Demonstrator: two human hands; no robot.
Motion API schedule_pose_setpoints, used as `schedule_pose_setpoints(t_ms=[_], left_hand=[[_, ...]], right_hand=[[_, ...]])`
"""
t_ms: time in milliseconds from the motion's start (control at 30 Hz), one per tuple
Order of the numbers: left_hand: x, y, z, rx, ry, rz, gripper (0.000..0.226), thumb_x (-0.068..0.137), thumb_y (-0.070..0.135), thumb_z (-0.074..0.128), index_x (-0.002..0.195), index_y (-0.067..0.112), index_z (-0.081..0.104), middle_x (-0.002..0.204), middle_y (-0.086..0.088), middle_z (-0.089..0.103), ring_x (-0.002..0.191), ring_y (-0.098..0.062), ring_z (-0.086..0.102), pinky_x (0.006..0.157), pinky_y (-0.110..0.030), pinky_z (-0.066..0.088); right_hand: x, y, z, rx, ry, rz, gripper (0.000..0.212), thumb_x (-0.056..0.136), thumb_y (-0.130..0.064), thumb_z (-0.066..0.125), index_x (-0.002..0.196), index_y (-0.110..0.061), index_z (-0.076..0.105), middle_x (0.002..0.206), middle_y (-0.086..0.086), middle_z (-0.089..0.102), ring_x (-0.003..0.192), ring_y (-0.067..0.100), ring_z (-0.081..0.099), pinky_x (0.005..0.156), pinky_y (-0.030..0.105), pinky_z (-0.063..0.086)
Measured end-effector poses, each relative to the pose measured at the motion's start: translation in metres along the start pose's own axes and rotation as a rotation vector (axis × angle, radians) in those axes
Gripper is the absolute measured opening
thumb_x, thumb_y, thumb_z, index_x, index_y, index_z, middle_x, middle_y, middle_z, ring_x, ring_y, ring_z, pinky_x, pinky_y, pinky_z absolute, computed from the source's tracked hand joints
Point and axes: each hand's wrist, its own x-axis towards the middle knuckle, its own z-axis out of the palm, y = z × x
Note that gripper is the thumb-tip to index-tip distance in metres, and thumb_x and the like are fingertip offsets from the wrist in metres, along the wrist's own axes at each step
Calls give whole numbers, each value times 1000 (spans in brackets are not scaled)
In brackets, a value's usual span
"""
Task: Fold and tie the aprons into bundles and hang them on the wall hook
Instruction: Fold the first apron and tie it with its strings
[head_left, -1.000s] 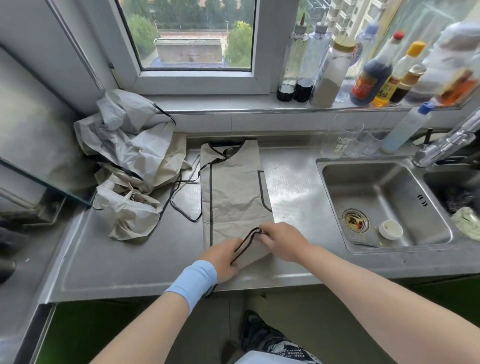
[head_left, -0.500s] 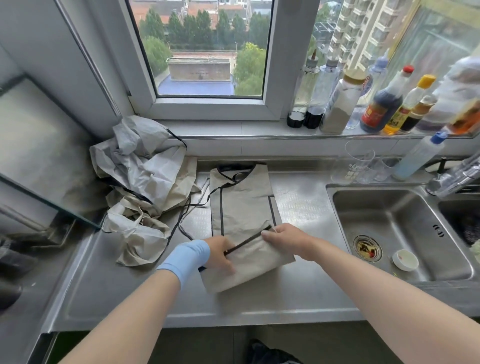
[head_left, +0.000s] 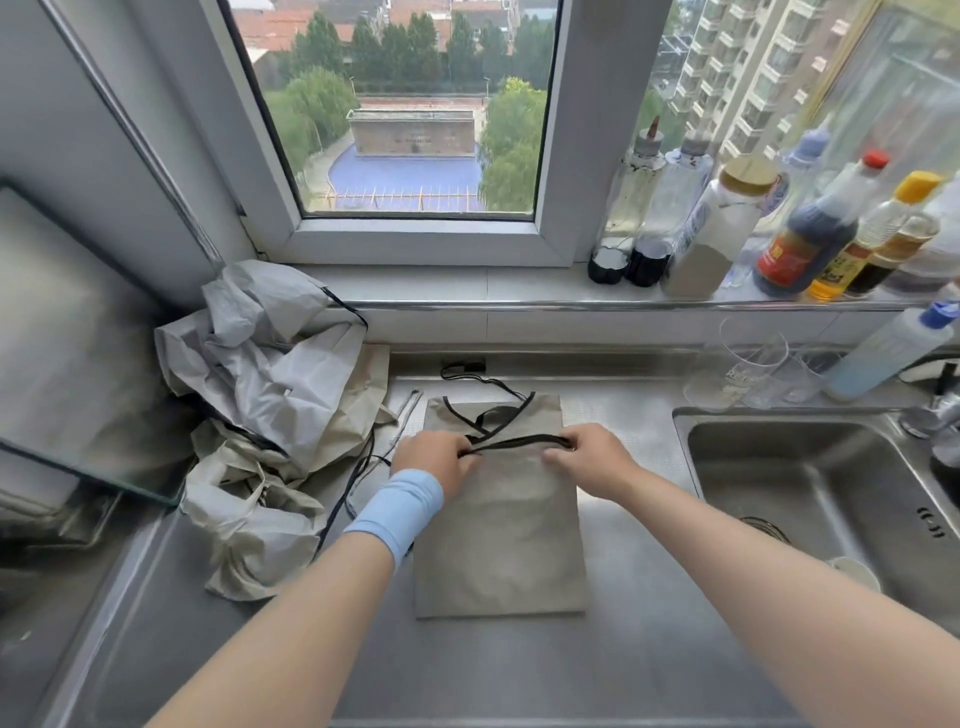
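My left hand (head_left: 434, 460) and right hand (head_left: 587, 460) each pinch the black strap (head_left: 519, 443), taut across the folded apron (head_left: 498, 545); sink (head_left: 810, 483) right of the apron, crumpled aprons (head_left: 270, 384) left of it.

I've folded the apron (head_left: 498, 545) shorter, and my left hand (head_left: 434, 460) and right hand (head_left: 589, 457) now stretch the strap (head_left: 514, 444) level across it.
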Motion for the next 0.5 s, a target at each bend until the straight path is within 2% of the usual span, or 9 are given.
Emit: schedule_pose_setpoints(t_ms=[100,167,200,267,300,367,400,500], left_hand=[[12,1,20,10,365,16,29,83,32,68,112,29,66,117,5,61,110,-22,54,95,-36,38],[16,2,36,-70,489,88,33,77,20,73,109,23,65,111,3,61,102,-23,56,90,-37,44],[18,3,47,-78,495,149,32,76,17,72,106,22,65,107,3,61,97,-23,57,84,-37,46],[16,5,64,-68,367,261,29,80,18,67,108,22,65,109,2,60,99,-24,59,83,-38,47],[15,6,71,-66,240,266,31,85,22,62,116,24,62,120,1,57,110,-25,56,90,-38,44],[15,3,88,5,10,213,45,94,37,49,138,30,44,149,0,35,137,-25,33,110,-37,26],[15,0,96,52,-62,172,53,95,44,43,145,33,31,157,-1,20,144,-24,18,116,-37,15],[16,-9,112,105,-183,66,67,95,57,33,152,37,4,162,0,-12,148,-24,-11,120,-43,-3]], right_hand=[[30,3,1,-119,79,-16,26,84,-30,62,66,-12,56,62,3,57,61,19,49,56,32,36],[49,7,6,-112,102,-13,25,87,-29,61,68,-13,58,63,0,58,67,22,55,58,34,41],[60,9,10,-102,111,-9,22,88,-30,61,72,-15,62,67,0,62,72,24,59,62,36,46],[72,14,16,-81,129,4,14,90,-30,59,85,-20,68,84,0,69,85,25,62,74,40,51],[76,17,19,-65,126,7,13,91,-28,59,97,-23,69,97,0,70,95,25,63,82,40,52],[80,23,27,-113,111,-19,38,91,-17,58,129,-22,57,125,3,60,115,26,55,96,38,46],[79,27,32,-206,134,-66,50,90,-11,57,138,-20,48,131,6,54,119,27,51,98,38,43],[70,37,44,-494,248,-339,61,82,-5,57,140,-20,44,133,6,49,118,29,49,95,39,43]])
